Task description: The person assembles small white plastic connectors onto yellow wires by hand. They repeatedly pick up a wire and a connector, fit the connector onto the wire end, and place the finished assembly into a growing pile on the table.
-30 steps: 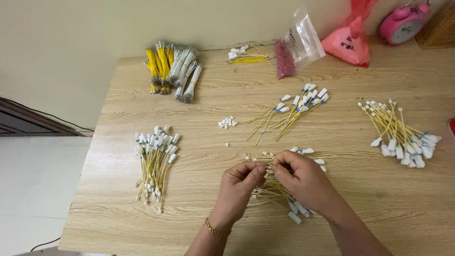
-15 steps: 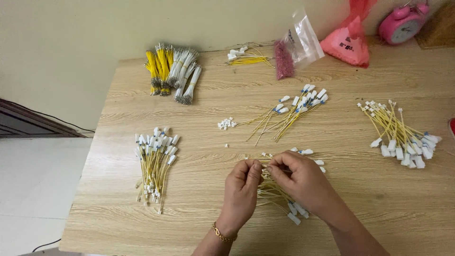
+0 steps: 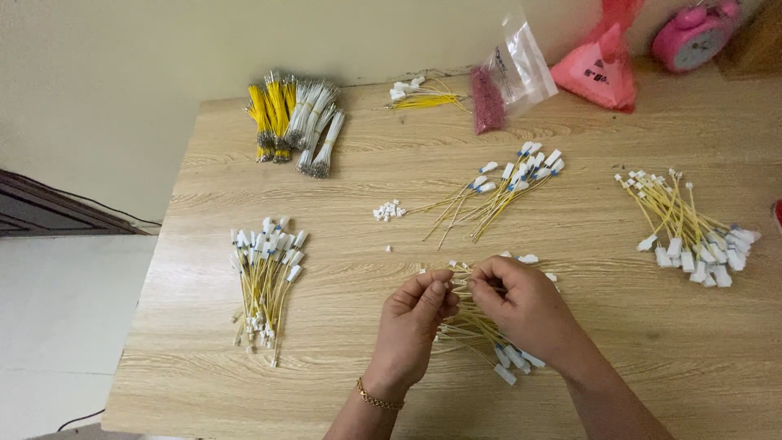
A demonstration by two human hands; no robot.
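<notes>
My left hand [image 3: 414, 322] and my right hand [image 3: 521, 305] meet fingertip to fingertip over a loose pile of thin yellow wires with white plastic connectors [image 3: 489, 342] near the table's front. Both hands pinch at the same yellow wire end between thumb and forefinger; what small part sits between the fingers is hidden. A gold bracelet [image 3: 376, 398] circles my left wrist. A small heap of loose white connector pieces [image 3: 389, 211] lies just beyond the hands.
On the wooden table [image 3: 342, 375] lie other wire piles: one at the left [image 3: 265, 273], one in the middle [image 3: 497, 191], one at the right [image 3: 692, 228]. Bundled yellow and white wires [image 3: 297, 122], a clear bag [image 3: 509, 73], a pink bag [image 3: 599, 69] and a pink clock [image 3: 692, 33] line the back edge.
Both hands have stayed over the same pile, with only small finger movements on the wire end. The piles on the table have not moved.
</notes>
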